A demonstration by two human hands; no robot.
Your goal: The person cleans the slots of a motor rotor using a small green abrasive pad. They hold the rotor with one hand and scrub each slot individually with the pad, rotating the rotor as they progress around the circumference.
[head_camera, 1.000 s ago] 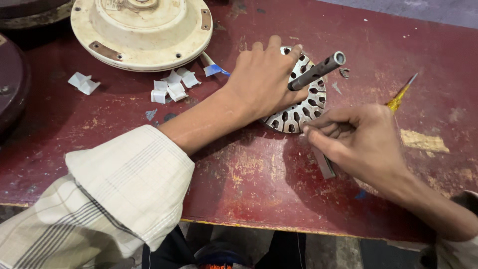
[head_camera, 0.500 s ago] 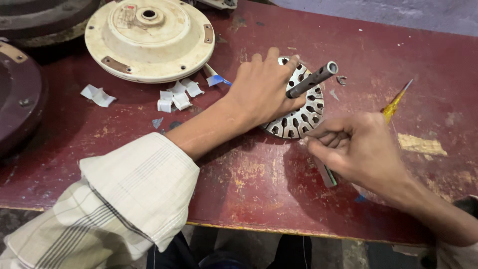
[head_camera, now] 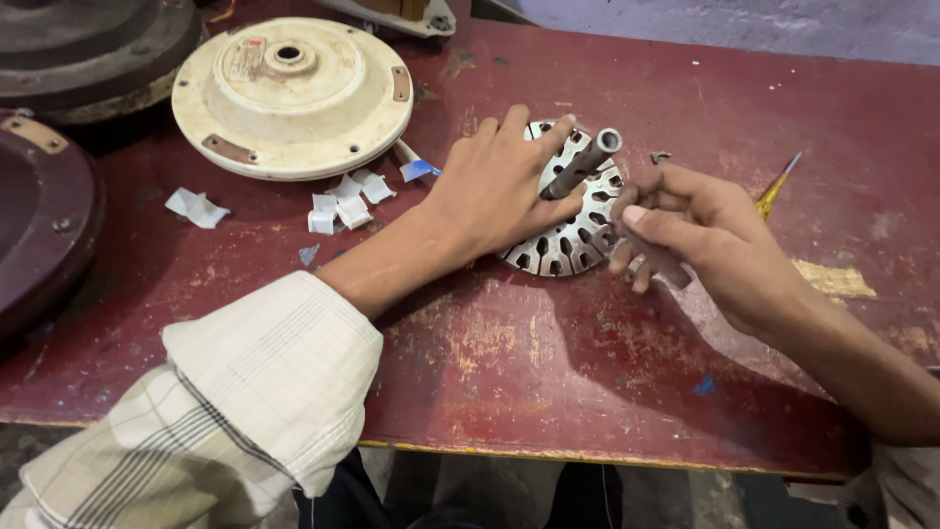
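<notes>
worktop (head_camera: 685, 78) red, worn | cream motor cover (head_camera: 292, 93) off, far-left part | slotted stator disc (head_camera: 573, 220) mid-worktop, slots bare, unwound | left hand (head_camera: 499, 191) presses disc, fingers round shaft (head_camera: 583, 162) | right hand (head_camera: 700, 240) pinches small dark piece at disc edge | paper slips (head_camera: 343, 201) loose beside cover, apparently not inserted

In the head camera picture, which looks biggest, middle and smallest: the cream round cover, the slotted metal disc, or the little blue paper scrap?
1. Cream round cover, biggest.
2. Slotted metal disc, partly hidden under the left hand.
3. Blue paper scrap, smallest.
</notes>
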